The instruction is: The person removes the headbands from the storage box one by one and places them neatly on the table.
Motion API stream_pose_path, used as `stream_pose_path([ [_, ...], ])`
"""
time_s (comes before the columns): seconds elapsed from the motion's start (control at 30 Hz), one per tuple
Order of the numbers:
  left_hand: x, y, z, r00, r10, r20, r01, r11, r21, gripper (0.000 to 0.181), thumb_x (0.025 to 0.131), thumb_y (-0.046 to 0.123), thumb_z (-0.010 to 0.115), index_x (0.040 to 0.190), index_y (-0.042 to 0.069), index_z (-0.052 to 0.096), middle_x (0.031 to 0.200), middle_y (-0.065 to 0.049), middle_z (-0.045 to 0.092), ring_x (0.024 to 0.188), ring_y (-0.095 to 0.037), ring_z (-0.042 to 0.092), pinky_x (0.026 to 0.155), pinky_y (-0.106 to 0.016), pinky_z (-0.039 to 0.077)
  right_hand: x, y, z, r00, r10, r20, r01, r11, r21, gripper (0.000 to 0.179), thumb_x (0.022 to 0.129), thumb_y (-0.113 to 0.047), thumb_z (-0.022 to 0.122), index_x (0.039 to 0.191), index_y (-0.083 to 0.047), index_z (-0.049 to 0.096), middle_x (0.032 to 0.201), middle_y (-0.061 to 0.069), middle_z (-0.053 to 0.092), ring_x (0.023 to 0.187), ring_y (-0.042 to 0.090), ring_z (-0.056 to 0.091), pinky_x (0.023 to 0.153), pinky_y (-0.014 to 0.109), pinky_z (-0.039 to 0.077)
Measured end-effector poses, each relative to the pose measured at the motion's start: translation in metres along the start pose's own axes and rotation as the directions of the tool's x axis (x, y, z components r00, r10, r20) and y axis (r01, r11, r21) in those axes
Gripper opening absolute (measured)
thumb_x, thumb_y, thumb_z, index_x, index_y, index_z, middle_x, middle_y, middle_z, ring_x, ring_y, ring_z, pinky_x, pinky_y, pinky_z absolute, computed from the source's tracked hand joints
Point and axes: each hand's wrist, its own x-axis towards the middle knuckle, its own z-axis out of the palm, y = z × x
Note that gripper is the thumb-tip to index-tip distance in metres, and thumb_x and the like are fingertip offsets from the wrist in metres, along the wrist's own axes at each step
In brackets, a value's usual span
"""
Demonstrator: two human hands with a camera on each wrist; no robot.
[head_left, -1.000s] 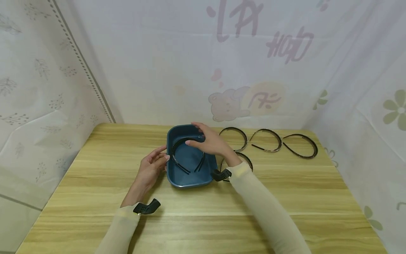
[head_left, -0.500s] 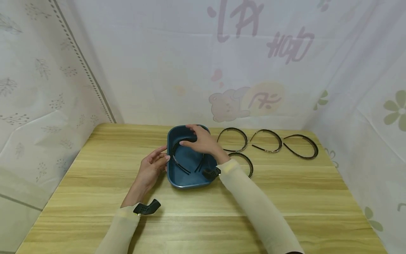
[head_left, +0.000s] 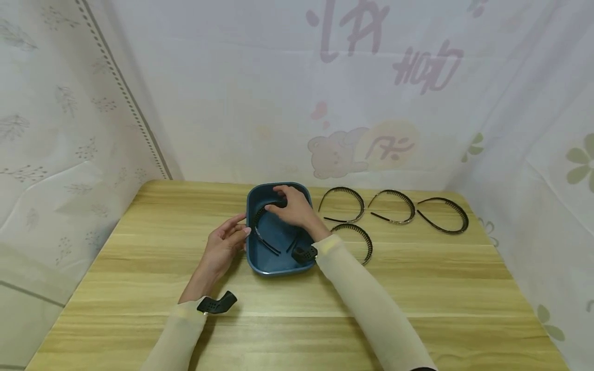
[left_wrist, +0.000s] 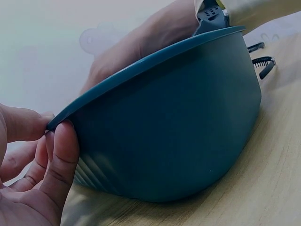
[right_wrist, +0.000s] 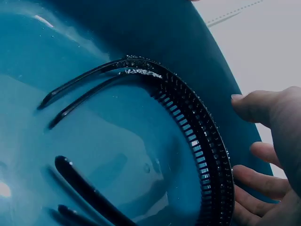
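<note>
A deep blue plastic basin (head_left: 248, 247) stands on the wooden table. My left hand (head_left: 225, 242) pinches its left rim, thumb on the inside and fingers against the outer wall (left_wrist: 164, 117), as the left wrist view shows. Inside lie two black toothed headbands (right_wrist: 216, 155), nested together, with glittery stones near their ends. My right hand (head_left: 294, 206) reaches into the basin from the right, thumb and fingers spread apart. In the right wrist view its fingertips are right at the outer edge of the headbands' curve, while the thumb stands away from them.
Several more black headbands lie on the table right of the basin: a back row with a left one (head_left: 362, 203), a middle one (head_left: 412, 206) and a right one (head_left: 465, 219), plus a nearer one (head_left: 369, 245) partly behind the right sleeve (head_left: 366, 293). Printed cloth (head_left: 232, 103) hangs behind the table.
My right hand has moved a little left and lower into the basin, uncovering more of the nearer headband on the table. My left hand stays on the rim.
</note>
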Motion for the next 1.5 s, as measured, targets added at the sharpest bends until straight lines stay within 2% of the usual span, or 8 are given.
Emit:
stream_pose_path([
  [0.47, -0.001, 0.002, 0.001, 1.0, -0.013, -0.007, 0.013, 1.0, -0.012, 0.053, 0.103, 0.005, 0.06, 0.153, 0.004, 0.042, 0.098, 0.009, 0.063, 0.076, -0.006, 0.06, 0.067, -0.019, 0.054, 0.007, 0.008, 0.008, 0.999, 0.01, -0.033, -0.011, 0.999, -0.049, 0.047, 0.1, -0.034, 0.067, 0.138, -0.007, 0.062, 0.136, 0.013, 0.063, 0.126, 0.028, 0.061, 0.107, 0.042, 0.051],
  [0.83, 0.0, 0.0, 0.001, 1.0, -0.008, -0.016, 0.007, 1.0, -0.014, 0.054, 0.102, 0.004, 0.061, 0.153, 0.004, 0.043, 0.097, 0.009, 0.064, 0.075, -0.007, 0.059, 0.065, -0.02, 0.053, 0.006, 0.009, 0.01, 0.998, -0.008, -0.07, 0.001, 0.994, -0.106, 0.022, 0.103, -0.021, 0.062, 0.118, -0.009, 0.073, 0.119, 0.011, 0.069, 0.109, 0.026, 0.065, 0.094, 0.04, 0.055],
  [1.07, 0.0, 0.0, 0.0, 1.0, 0.001, -0.011, -0.001, 1.0, -0.013, 0.055, 0.102, 0.005, 0.062, 0.153, 0.002, 0.042, 0.097, 0.009, 0.064, 0.075, -0.007, 0.059, 0.066, -0.019, 0.053, 0.006, 0.01, 0.01, 0.996, -0.02, -0.086, 0.011, 0.995, -0.1, 0.019, 0.103, -0.02, 0.063, 0.115, -0.011, 0.074, 0.117, 0.009, 0.071, 0.109, 0.025, 0.066, 0.096, 0.04, 0.055],
  [1.5, 0.0, 0.0, 0.001, 1.0, 0.009, -0.011, -0.009, 1.0, -0.003, 0.055, 0.102, 0.005, 0.061, 0.153, 0.002, 0.042, 0.096, 0.009, 0.063, 0.075, -0.007, 0.059, 0.066, -0.019, 0.053, 0.004, 0.009, 0.011, 0.974, -0.078, -0.21, 0.069, 0.996, -0.051, 0.013, 0.101, -0.018, 0.065, 0.106, -0.014, 0.076, 0.104, 0.004, 0.075, 0.088, 0.02, 0.067, 0.081, 0.036, 0.056],
])
